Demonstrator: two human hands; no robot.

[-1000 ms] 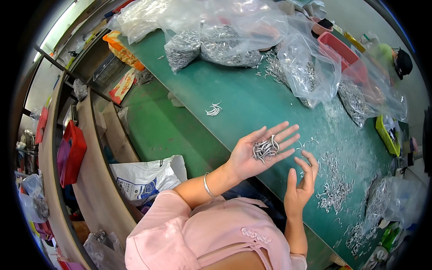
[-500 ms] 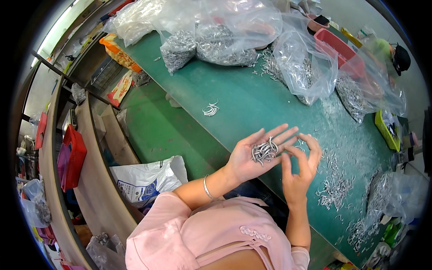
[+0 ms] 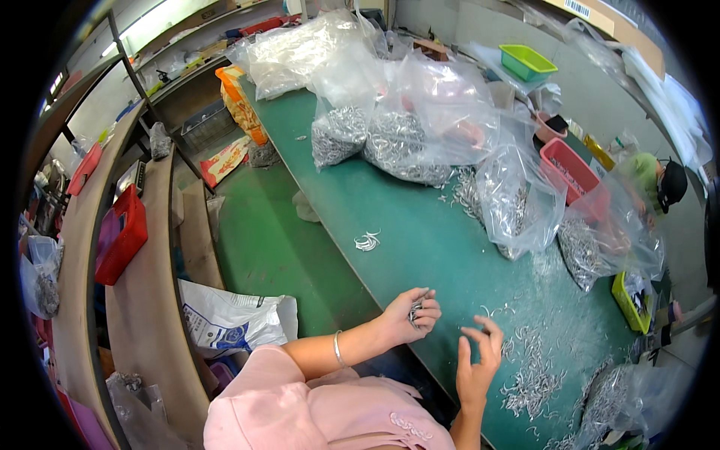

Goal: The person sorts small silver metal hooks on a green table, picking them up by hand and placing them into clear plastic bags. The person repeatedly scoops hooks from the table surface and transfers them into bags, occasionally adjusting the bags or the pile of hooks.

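Note:
My left hand (image 3: 411,315) is curled around a bunch of small silver curved metal pieces (image 3: 415,313), which show between thumb and fingers. To its right, my right hand (image 3: 480,361) is over the green table with thumb and fingers apart and bent. Nothing shows between them, though a few loose curved pieces lie just beyond the fingertips. A spread heap of the same curved metal pieces (image 3: 534,382) lies on the table to the right of this hand. Farther off, near the table's left edge, sits a small separate cluster of curved pieces (image 3: 367,241).
Clear plastic bags of metal pieces (image 3: 405,142) line the green table's (image 3: 330,187) far side. A pink basket (image 3: 570,171) and a yellow-green tray (image 3: 631,304) stand at the right. Wooden shelving (image 3: 154,300) with a red basket (image 3: 124,236) is left. Another person (image 3: 649,180) sits far right.
My left hand has closed from a flat open palm around the metal pieces. My right hand has moved apart from it. The whole view has shifted, showing more of the far side.

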